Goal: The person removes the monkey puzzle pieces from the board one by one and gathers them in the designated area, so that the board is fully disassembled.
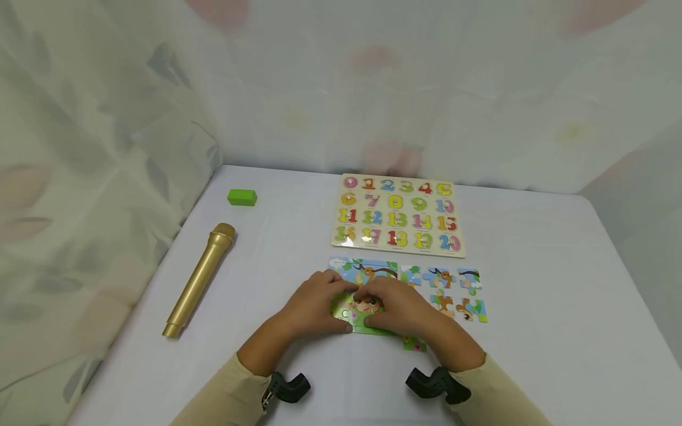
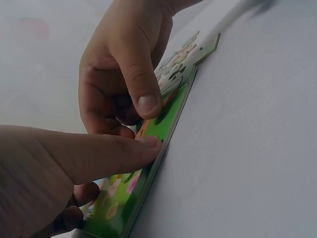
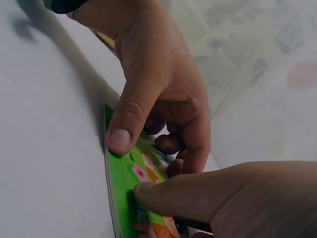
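Observation:
A jigsaw puzzle board (image 1: 377, 330) with a green front border and a cartoon animal picture lies in front of me. My left hand (image 1: 315, 303) is at its left side, thumb on the front border and fingers bent over the picture. From the right, my right hand (image 1: 401, 305) reaches over the board, its thumb and bent index finger around a puzzle piece with the animal's face (image 1: 366, 305). Both thumbs show on the green strip in the wrist views, close to a pink flower (image 3: 140, 172). The palms hide part of the picture.
Several loose jigsaw pieces (image 1: 442, 278) lie right of the board, with a green flowered piece (image 1: 414, 344) below my right hand. Behind stands out a wooden number board (image 1: 396, 216). At left are a gold tube (image 1: 199, 281) and a green block (image 1: 242, 197). Curtains border the table.

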The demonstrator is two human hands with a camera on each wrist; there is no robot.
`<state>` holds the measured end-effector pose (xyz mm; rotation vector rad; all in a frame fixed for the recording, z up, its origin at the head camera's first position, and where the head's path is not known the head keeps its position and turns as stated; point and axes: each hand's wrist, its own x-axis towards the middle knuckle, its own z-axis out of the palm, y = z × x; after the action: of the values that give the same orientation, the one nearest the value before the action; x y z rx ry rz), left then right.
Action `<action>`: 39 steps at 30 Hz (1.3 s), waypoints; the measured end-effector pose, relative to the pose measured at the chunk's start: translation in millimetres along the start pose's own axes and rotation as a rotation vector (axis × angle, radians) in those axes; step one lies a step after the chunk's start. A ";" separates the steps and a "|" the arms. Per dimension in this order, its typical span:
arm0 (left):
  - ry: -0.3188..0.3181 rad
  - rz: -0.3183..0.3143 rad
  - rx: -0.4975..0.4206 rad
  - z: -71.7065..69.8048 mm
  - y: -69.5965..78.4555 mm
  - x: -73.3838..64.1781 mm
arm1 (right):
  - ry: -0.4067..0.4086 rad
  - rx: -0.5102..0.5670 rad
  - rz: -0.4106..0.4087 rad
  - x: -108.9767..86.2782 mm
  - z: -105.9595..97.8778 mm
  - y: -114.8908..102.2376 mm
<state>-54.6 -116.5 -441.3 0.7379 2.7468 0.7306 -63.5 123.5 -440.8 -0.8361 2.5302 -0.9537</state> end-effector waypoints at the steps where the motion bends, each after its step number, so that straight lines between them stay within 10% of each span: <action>1: 0.002 0.000 -0.001 -0.1 0.2 -0.3 | -0.008 -0.015 -0.007 0.5 0.0 -0.4; 39: -0.028 -0.054 -0.018 -1.0 3.9 -1.8 | 0.023 0.048 -0.006 -1.7 4.1 -6.4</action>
<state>-51.7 -114.9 -438.2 0.6631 2.7199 0.7278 -57.6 118.6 -439.2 -0.8241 2.5150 -1.0272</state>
